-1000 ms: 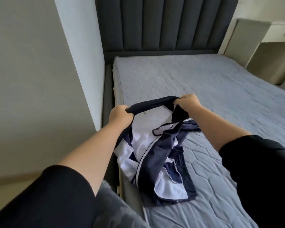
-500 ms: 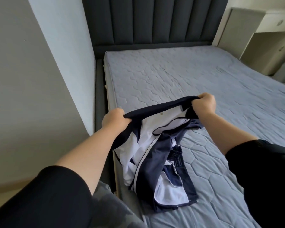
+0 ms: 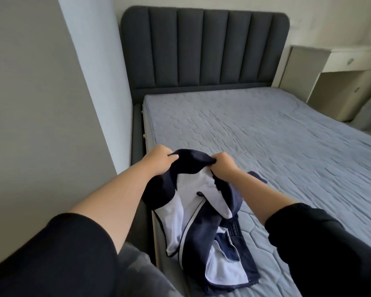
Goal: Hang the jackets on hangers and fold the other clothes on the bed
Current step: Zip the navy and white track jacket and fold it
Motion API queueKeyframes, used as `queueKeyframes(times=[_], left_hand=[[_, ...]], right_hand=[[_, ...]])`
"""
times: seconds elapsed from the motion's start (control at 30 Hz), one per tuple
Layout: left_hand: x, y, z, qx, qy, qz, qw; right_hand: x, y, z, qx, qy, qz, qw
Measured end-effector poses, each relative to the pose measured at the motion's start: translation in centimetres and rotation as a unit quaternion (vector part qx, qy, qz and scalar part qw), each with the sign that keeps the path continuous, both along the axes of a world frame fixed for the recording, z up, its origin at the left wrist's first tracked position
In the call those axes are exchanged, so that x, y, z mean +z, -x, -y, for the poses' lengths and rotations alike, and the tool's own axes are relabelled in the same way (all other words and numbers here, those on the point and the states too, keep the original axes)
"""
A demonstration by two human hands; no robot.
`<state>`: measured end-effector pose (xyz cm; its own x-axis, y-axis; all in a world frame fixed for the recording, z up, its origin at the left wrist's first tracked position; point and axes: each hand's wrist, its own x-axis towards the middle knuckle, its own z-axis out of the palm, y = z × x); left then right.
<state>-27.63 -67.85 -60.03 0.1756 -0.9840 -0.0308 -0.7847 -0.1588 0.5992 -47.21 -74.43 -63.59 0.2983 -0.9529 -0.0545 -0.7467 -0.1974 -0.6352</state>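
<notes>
Jacket (image 3: 204, 213): bunched at the bed's (image 3: 266, 136) near left edge, not yet on a hanger.
Fingers: left hand (image 3: 159, 160) and right hand (image 3: 224, 166) both pinched its collar.
Progress: judged early; no hanger in view.

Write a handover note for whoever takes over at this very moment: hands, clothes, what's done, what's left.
Left hand: grips the dark top edge of the navy-and-white garment.
Right hand: grips the same edge, close beside the left.
Garment: top lifted, lower part crumpled on the mattress near its left edge; looks like a zip jacket.
Done: nothing hung or folded in view.
Left: hang it if it is a jacket; no hanger or other clothes in view.
</notes>
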Motion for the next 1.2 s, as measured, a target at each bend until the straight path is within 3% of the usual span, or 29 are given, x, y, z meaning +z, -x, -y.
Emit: queueKeyframes(times=[0.1, 0.23, 0.4, 0.57, 0.67, 0.83, 0.93, 1.03, 1.2], left_hand=[[3.8, -0.9, -0.9, 0.03, 0.017, -0.02, 0.999], [9.3, -1.0, -2.0, 0.056, 0.085, -0.059, 0.993], [15.3, 0.3, -3.9, 0.001, 0.165, -0.174, 0.971], [19.0, -1.0, -5.4, 0.003, 0.248, -0.039, 0.968], [21.4, -1.4, -6.4, -0.016, 0.243, -0.005, 0.97], [25.9, -2.1, -7.9, 0.042, 0.335, 0.036, 0.941], [29.6, -4.2, -9.7, 0.135, 0.395, 0.053, 0.907], [33.1, -7.6, -12.3, 0.211, 0.45, 0.015, 0.868], [37.2, -13.0, -18.7, 0.285, 0.481, 0.054, 0.827]], right_hand=[[5.3, -0.8, -0.2, 0.008, 0.007, 0.121, 0.993], [11.9, -2.5, -0.9, 0.044, 0.003, 0.127, 0.991], [19.4, -5.5, -3.1, 0.044, 0.051, 0.178, 0.982], [25.9, -6.5, -4.8, 0.089, 0.05, 0.262, 0.96], [29.3, -7.0, -5.8, 0.097, 0.073, 0.284, 0.951], [34.1, -8.6, -7.7, 0.114, 0.151, 0.302, 0.934], [36.9, -10.5, -9.3, 0.13, 0.208, 0.302, 0.921], [39.5, -13.5, -11.6, 0.172, 0.304, 0.249, 0.903], [42.9, -20.4, -16.9, 0.207, 0.497, 0.116, 0.835]])
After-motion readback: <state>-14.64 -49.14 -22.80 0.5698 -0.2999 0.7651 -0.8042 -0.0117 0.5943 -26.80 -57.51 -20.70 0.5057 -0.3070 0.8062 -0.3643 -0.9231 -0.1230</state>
